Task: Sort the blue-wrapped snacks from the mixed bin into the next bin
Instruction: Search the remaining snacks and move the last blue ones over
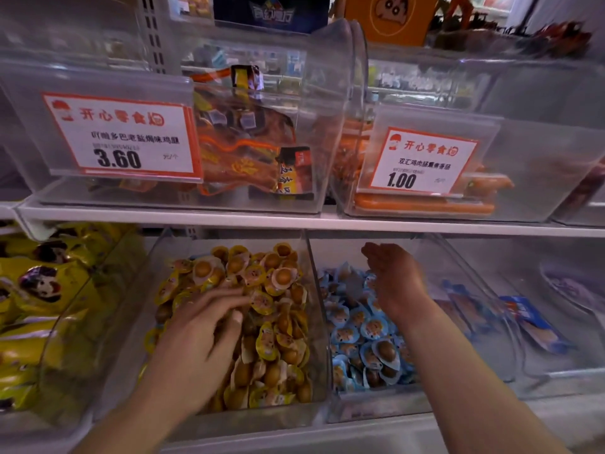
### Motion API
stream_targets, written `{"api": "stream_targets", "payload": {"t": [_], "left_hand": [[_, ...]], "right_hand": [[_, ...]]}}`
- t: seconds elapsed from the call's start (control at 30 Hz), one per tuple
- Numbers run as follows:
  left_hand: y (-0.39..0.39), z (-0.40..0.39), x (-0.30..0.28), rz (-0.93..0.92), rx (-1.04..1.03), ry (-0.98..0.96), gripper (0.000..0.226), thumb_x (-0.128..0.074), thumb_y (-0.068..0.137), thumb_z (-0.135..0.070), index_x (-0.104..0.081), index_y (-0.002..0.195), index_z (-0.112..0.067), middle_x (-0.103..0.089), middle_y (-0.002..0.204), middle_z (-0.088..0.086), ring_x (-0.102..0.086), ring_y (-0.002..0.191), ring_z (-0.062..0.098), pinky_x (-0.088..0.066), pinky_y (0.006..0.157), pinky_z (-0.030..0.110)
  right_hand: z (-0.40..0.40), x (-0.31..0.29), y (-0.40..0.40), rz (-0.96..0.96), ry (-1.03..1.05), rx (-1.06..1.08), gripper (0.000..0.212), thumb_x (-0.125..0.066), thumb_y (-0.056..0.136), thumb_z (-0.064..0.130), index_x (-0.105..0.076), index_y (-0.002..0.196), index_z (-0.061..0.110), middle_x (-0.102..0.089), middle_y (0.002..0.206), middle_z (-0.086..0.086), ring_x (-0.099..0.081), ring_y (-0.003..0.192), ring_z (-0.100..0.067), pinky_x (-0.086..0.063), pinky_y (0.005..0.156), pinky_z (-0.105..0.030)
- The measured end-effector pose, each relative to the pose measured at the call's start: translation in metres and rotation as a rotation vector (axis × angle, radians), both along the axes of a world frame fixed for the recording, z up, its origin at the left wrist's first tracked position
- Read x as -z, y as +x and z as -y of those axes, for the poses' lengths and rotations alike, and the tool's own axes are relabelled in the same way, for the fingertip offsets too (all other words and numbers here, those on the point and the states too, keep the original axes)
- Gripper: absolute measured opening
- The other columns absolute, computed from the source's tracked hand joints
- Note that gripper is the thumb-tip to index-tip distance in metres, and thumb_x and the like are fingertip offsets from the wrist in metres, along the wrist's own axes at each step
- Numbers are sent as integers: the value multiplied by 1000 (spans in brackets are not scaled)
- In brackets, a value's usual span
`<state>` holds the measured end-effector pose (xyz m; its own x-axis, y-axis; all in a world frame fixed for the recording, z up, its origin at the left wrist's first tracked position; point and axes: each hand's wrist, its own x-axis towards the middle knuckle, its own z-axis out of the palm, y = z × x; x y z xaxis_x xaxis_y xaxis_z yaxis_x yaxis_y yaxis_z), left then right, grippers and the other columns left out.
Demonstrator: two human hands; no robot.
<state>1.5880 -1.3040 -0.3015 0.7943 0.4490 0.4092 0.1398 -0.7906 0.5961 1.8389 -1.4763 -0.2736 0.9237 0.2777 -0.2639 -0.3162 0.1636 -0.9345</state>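
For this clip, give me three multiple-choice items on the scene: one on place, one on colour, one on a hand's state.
1. Where is the left hand?
A. in the bin of yellow-wrapped snacks
B. on the upper shelf
C. on the 3.60 price tag

2. What colour are the wrappers under the right hand?
A. red
B. blue
C. green

3. How is the right hand?
A. gripping a sausage
B. fist closed
C. open, fingers relaxed, holding nothing visible

Answers: 1 A, its fingers rest in the yellow pile; 2 B, it hovers over the bin of blue-wrapped snacks; 3 C, its fingers are extended over the pile, though the hand is motion-blurred.
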Motion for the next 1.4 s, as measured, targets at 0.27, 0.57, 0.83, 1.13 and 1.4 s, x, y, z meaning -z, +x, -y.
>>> {"api": "stream_targets", "payload": {"t": [0.27,0.57,0.83,1.13,1.4], "left_hand": [[-47,-42,-15,165,-107,89,35,-43,92,-26,-72,110,-24,-64,118,-14,-55,120,5,-46,99,35],[-109,-49,-11,92,-186,-25,42,-50,87,4,-70,113,-23,-54,129,-12,-49,110,-13,-38,92,6],[-120,-52,-12,49,-126,-137,44,-49,90,4,-69,115,-26,-51,128,-19,-55,108,-1,-44,92,19],[-128,-51,-7,-20,-72,-145,41,-49,90,-3,-67,115,-30,-46,131,-20,-53,69,-3,-34,68,9],[-122,-48,-5,-40,-91,-135,41,-49,90,-5,-66,115,-32,-43,125,-21,-56,73,5,-39,69,18]], "right_hand": [[-13,-11,-53,595,-157,158,29,-47,83,9,-72,81,22,-75,71,5,-69,70,-9,-50,65,-25],[-91,5,-195,921,-462,-1143,39,-45,96,-1,-71,121,15,-72,115,7,-63,107,0,-48,97,-18],[-133,26,-195,980,-1011,-1445,47,-44,100,19,-48,146,26,-42,156,4,-37,142,-13,-28,115,-23],[-143,43,-190,1225,-1179,-1171,46,-50,96,22,-47,141,22,-51,144,-6,-51,126,-27,-45,99,-34],[-161,68,-179,1111,-1276,-1345,40,-54,69,63,-32,101,56,-41,101,18,-48,95,-10,-37,79,-25]]}}
